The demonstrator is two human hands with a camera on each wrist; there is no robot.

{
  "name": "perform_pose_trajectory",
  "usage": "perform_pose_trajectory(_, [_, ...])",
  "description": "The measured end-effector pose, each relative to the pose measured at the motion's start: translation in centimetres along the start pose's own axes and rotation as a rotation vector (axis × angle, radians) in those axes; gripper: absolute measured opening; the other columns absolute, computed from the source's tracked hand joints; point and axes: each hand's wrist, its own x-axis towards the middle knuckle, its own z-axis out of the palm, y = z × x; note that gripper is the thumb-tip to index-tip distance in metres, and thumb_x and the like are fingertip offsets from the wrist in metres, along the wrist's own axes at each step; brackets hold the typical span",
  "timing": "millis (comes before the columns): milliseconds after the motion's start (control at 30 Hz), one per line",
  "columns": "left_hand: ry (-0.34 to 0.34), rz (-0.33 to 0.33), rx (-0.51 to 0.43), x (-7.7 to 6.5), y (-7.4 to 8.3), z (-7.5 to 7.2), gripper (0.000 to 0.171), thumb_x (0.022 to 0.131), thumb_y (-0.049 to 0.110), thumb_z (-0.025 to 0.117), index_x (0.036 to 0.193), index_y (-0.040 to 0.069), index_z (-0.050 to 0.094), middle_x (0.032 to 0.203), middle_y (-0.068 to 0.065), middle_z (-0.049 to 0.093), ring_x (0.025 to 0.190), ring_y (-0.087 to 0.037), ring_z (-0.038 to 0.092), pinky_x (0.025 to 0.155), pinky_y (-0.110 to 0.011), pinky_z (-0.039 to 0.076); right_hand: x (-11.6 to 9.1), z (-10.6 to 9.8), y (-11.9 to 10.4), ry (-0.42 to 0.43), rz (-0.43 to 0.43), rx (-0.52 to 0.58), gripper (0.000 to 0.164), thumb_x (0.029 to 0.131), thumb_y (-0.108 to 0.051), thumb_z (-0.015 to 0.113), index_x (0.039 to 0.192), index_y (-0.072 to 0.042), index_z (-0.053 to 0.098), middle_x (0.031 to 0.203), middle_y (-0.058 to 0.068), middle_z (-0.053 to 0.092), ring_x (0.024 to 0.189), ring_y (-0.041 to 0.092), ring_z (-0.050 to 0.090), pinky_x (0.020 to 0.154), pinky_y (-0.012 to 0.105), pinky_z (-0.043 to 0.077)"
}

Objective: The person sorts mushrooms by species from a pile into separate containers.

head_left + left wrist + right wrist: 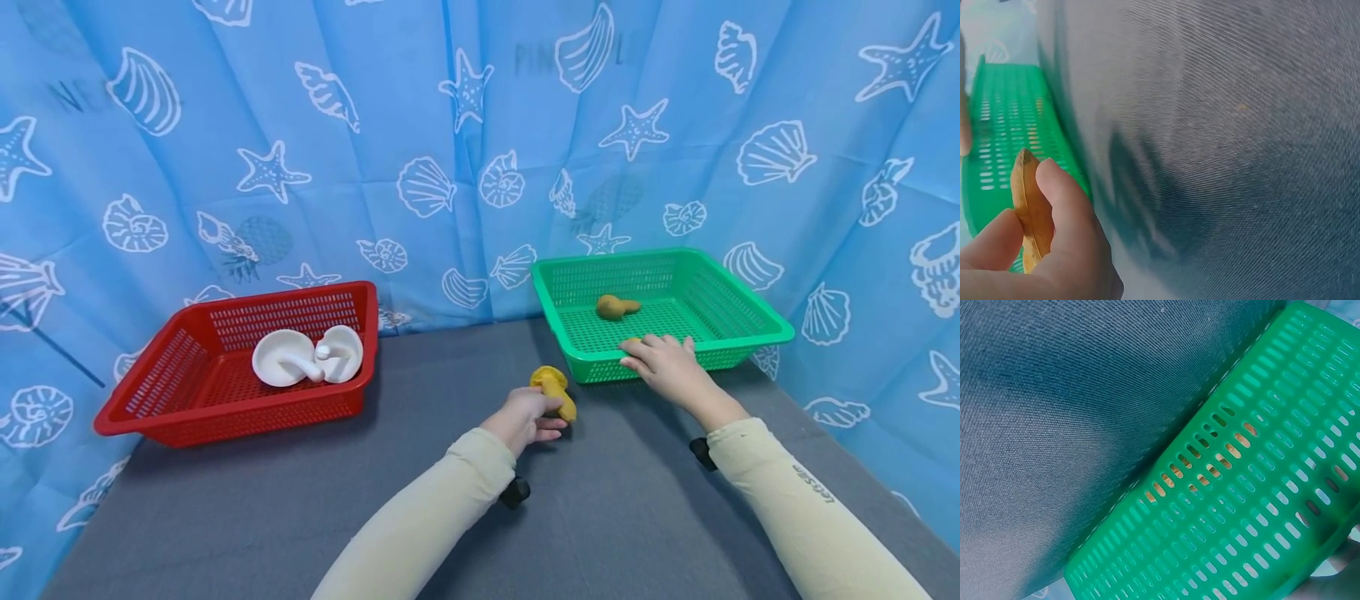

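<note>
My left hand [527,417] pinches a yellow toy mushroom [557,398] between thumb and fingers, just above the table in front of the green basket [750,333]. In the left wrist view, the pinched mushroom [1032,206] shows its stem end. At the basket's near rim, my right hand [663,367] has its fingers loosely over the edge; their tips are partly hidden. A yellowish piece [633,340] peeks out beside those fingers, and yellow-brown parts [1235,450] show through the basket's slots. Farther inside lies a brown mushroom [613,307].
On the left stands a red basket [247,417] holding white mushrooms [285,358]. Grey cloth [420,467] covers the table between the baskets. Behind, a blue curtain [420,100] with shell prints hangs close to both baskets.
</note>
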Motion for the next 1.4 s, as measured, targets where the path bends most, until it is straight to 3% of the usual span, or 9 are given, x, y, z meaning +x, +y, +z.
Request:
perform_pose_trajectory(100, [-0.020, -0.004, -0.034, -0.2, 0.3, -0.4, 0.055, 0.093, 0.003, 0.064, 0.144, 0.007, 0.044, 0.105, -0.017, 0.065, 0.060, -0.017, 0.060, 0.076, -0.037, 0.057, 0.0, 0.0, 0.0, 0.003, 0.001, 0.006, 0.038, 0.100, -0.028, 0.054, 0.128, -0.004, 0.060, 0.116, 0.023, 0.058, 0.106, 0.048, 0.050, 0.092, 0.077, 0.021])
perform_pose_trajectory(200, [-0.022, 0.001, -0.050, -0.4, 0.6, -0.7, 0.054, 0.093, 0.003, 0.064, 0.143, 0.007, 0.044, 0.106, -0.016, 0.064, 0.060, -0.017, 0.059, 0.077, -0.037, 0.056, 0.0, 0.0, 0.0, 0.006, -0.003, 0.010, 0.036, 0.099, -0.025, 0.055, 0.127, -0.003, 0.060, 0.116, 0.023, 0.059, 0.106, 0.048, 0.050, 0.092, 0.077, 0.021])
perform_pose_trajectory(433, [-0.011, 0.030, -0.075, -0.9, 1.4, -1.3, 0.050, 0.093, 0.004, 0.064, 0.140, 0.008, 0.048, 0.107, -0.015, 0.065, 0.060, -0.017, 0.059, 0.061, -0.028, 0.056, -0.1, 0.0, -0.1, 0.009, -0.010, 0.015, 0.038, 0.100, -0.028, 0.053, 0.128, -0.003, 0.060, 0.116, 0.024, 0.058, 0.105, 0.048, 0.050, 0.091, 0.077, 0.022])
perform_pose_trajectory(600, [0.007, 0.054, -0.082, -1.3, 2.2, -1.4, 0.049, 0.093, 0.004, 0.064, 0.139, 0.008, 0.048, 0.111, -0.015, 0.064, 0.060, -0.016, 0.059, 0.062, -0.029, 0.057, -0.1, 0.0, 0.0, 0.013, -0.010, 0.012, 0.039, 0.100, -0.030, 0.053, 0.128, -0.003, 0.060, 0.116, 0.024, 0.058, 0.105, 0.048, 0.050, 0.092, 0.077, 0.021])
perform_pose_trajectory(767, [0.004, 0.069, -0.095, -1.7, 3.1, -1.3, 0.050, 0.093, 0.005, 0.064, 0.140, 0.009, 0.049, 0.114, -0.014, 0.064, 0.060, -0.016, 0.059, 0.067, -0.030, 0.057, -0.1, 0.1, 0.0, 0.018, -0.004, 0.011, 0.034, 0.098, -0.022, 0.057, 0.126, -0.003, 0.060, 0.115, 0.024, 0.059, 0.104, 0.048, 0.050, 0.091, 0.078, 0.021])
perform_pose_trajectory(1067, [-0.029, 0.097, -0.119, -2.3, 4.5, -0.7, 0.047, 0.094, 0.006, 0.063, 0.138, 0.009, 0.050, 0.110, -0.012, 0.066, 0.058, -0.014, 0.059, 0.048, -0.022, 0.051, -0.2, 0.2, 0.0, 0.016, 0.002, 0.009, 0.033, 0.098, -0.020, 0.058, 0.126, -0.003, 0.061, 0.116, 0.024, 0.059, 0.105, 0.048, 0.050, 0.092, 0.078, 0.020])
perform_pose_trajectory(1400, [-0.036, 0.104, -0.142, -2.4, 5.5, 0.3, 0.046, 0.092, 0.006, 0.065, 0.136, 0.011, 0.053, 0.103, -0.010, 0.067, 0.057, -0.014, 0.059, 0.048, -0.022, 0.051, 0.0, 0.1, -0.1, 0.019, -0.002, 0.005, 0.033, 0.097, -0.019, 0.059, 0.126, -0.003, 0.061, 0.114, 0.023, 0.060, 0.106, 0.048, 0.050, 0.092, 0.078, 0.020])
